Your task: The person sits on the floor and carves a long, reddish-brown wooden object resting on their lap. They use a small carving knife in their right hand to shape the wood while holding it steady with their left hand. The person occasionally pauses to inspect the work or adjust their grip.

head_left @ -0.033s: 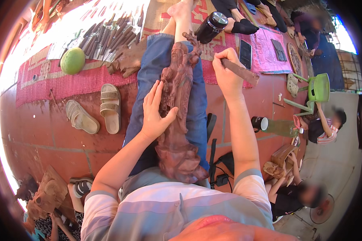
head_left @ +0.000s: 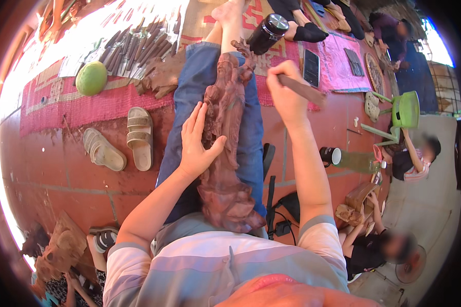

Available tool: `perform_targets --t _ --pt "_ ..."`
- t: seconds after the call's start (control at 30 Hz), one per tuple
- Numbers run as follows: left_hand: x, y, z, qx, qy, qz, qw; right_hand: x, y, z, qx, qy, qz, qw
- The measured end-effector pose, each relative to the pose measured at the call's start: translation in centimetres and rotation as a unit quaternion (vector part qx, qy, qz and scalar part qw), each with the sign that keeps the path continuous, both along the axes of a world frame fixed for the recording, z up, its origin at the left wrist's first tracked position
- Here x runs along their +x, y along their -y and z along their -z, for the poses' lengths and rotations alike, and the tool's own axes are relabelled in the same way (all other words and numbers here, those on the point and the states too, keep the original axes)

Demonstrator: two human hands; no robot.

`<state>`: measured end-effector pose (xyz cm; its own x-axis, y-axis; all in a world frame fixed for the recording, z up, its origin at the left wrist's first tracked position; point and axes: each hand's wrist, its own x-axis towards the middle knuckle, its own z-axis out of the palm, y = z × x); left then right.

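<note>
Above red floor, gripping blurry, maybe wooden stick in curled right hand, resting flat left hand on carving. Looks heavy, hard, thin-topped; best held by base.

On the red floor I see two beige sandals, lying side by side near the mat. A green fruit sits on this mat. To the right there is a black jar, and a phone by the pink cloth. One mug is just beside a bottle, near a green stool.
</note>
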<state>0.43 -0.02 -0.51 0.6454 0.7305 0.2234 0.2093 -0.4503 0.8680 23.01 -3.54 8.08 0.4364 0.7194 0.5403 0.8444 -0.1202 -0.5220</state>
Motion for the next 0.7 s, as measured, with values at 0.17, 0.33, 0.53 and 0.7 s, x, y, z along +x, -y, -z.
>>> perform_targets --t 0.17,0.33,0.53,0.7 --pt "0.1 0.0 0.1 -0.004 -0.006 0.003 1.000 -1.7 -0.7 3.1 -0.061 0.005 -0.047 0.997" --pt "-0.1 -0.1 -0.2 0.001 -0.008 0.003 1.000 -1.3 -1.0 2.1 -0.057 0.023 -0.067 0.996" --pt "-0.1 0.0 -0.1 -0.002 -0.007 -0.004 1.000 -0.2 -0.7 0.2 0.018 0.040 -0.037 0.998" --pt "0.0 0.4 0.4 0.006 -0.001 -0.003 1.000 -1.9 -0.6 2.8 -0.128 0.087 -0.066 0.986"
